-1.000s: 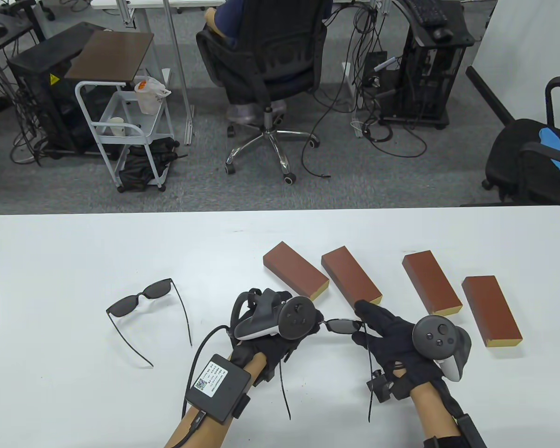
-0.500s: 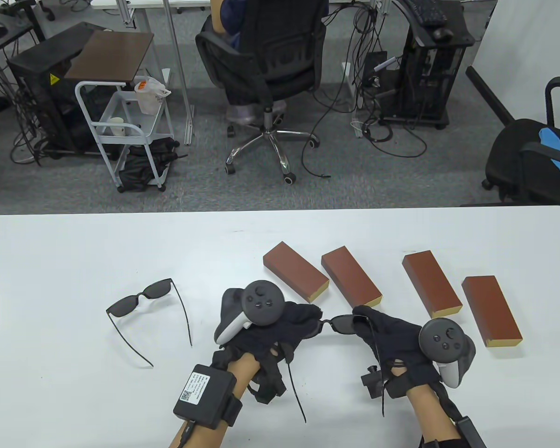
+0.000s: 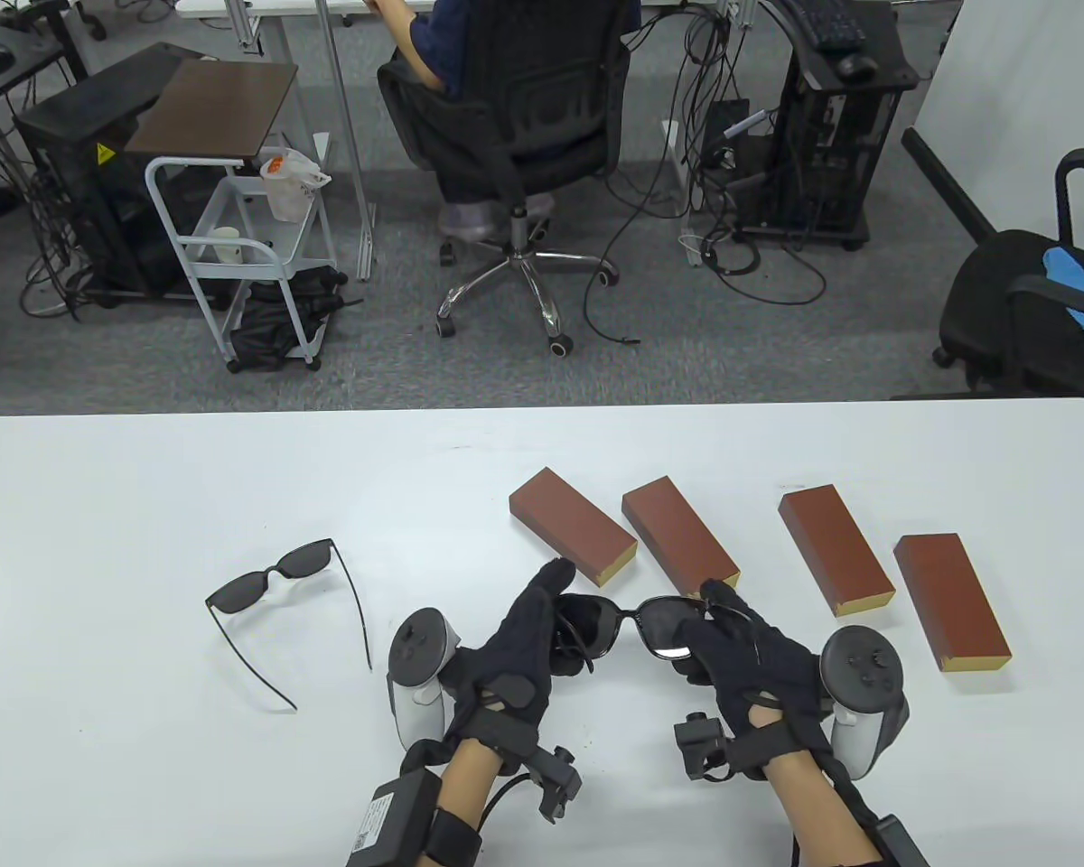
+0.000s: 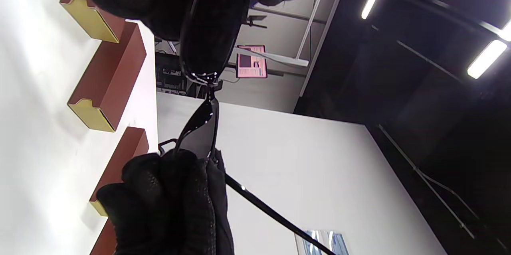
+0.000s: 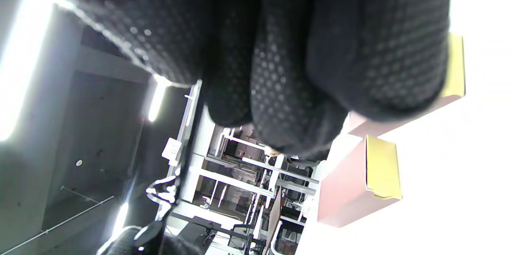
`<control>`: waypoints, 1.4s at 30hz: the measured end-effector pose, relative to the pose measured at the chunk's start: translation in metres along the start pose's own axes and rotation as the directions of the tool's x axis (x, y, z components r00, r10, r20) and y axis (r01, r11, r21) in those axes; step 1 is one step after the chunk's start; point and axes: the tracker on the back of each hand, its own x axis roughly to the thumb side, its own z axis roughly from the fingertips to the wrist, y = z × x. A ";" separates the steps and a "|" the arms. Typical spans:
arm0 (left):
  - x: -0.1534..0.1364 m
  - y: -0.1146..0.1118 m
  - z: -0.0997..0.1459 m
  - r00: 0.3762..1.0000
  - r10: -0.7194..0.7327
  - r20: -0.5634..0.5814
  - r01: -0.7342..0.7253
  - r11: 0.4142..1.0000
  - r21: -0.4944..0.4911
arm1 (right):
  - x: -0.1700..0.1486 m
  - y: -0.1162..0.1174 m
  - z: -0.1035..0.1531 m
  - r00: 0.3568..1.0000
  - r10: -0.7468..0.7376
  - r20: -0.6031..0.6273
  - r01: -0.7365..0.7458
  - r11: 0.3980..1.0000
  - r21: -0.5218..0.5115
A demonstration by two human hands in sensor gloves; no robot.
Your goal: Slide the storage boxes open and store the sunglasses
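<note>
Above the white tabletop (image 3: 99,506), the left hand (image 3: 528,646) and right hand (image 3: 745,646) each grip one end of the sunglasses (image 3: 641,625), just before four closed brown boxes (image 3: 574,522), a second pair (image 3: 275,578) lying left.

The sunglasses (image 3: 637,625) had glossy dark lenses in a shiny thin frame that looked like plastic. The gloves (image 3: 515,650) were matt black cloth — dotted, rough. The boxes (image 3: 679,532) looked like matt brown card.
</note>
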 end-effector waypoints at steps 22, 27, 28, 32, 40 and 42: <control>-0.014 0.020 0.013 0.996 0.038 -0.087 -0.029 0.995 0.097 | 0.004 0.026 0.005 0.956 -0.114 0.270 0.053 0.973 0.223; -0.016 0.024 0.014 0.993 -0.012 -0.119 0.028 0.991 0.133 | -0.001 0.033 0.007 0.944 -0.220 0.248 0.142 0.944 0.297; -0.016 0.024 0.014 0.992 -0.020 -0.123 0.038 0.990 0.139 | -0.001 0.033 0.007 0.945 -0.231 0.232 0.159 0.943 0.291; -0.015 0.022 0.014 0.989 -0.067 -0.130 0.088 0.983 0.163 | -0.003 0.030 0.007 0.951 -0.214 0.223 0.155 0.955 0.252; -0.013 0.019 0.014 0.981 -0.141 -0.130 0.165 0.968 0.190 | -0.004 0.021 0.006 0.957 -0.205 0.205 0.177 0.973 0.147; -0.012 0.019 0.014 0.981 -0.148 -0.125 0.172 0.963 0.207 | -0.006 0.020 0.005 0.957 -0.220 0.190 0.194 0.970 0.144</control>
